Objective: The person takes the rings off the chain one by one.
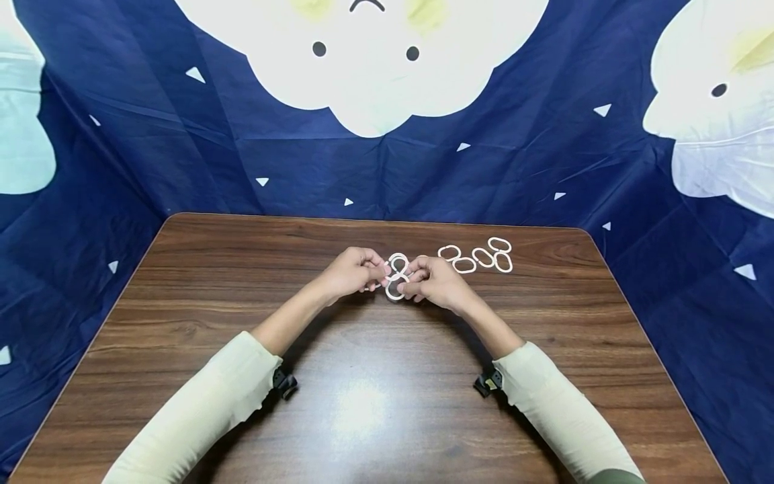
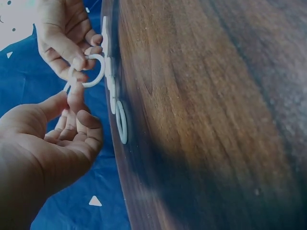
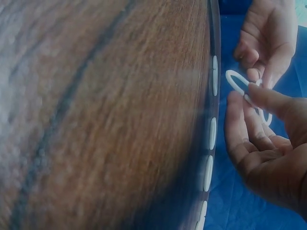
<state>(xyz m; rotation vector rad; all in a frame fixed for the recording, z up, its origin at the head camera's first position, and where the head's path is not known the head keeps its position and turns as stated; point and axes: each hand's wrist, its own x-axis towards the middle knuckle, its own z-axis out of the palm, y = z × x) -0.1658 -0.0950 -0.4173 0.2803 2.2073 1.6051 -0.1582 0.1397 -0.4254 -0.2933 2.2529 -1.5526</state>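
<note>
Over the far middle of the table, both hands hold white oval links that look like plastic rings. My left hand (image 1: 357,272) pinches the upper link (image 1: 398,255) between thumb and fingers. The lower link (image 1: 396,298) is pinched by my right hand (image 1: 438,282). These two links overlap like a figure eight; whether they are hooked together I cannot tell. In the left wrist view, a held link (image 2: 101,72) stands between the fingertips of both hands. The right wrist view shows one link (image 3: 232,80) tilted above the right thumb. Fingers hide parts of both.
Several loose white links (image 1: 465,265) lie on the wooden table (image 1: 242,282) to the right of the hands. Another link (image 1: 371,288) shows partly beneath the left hand. A blue cloth (image 1: 387,181) with cloud figures hangs behind the table's far edge.
</note>
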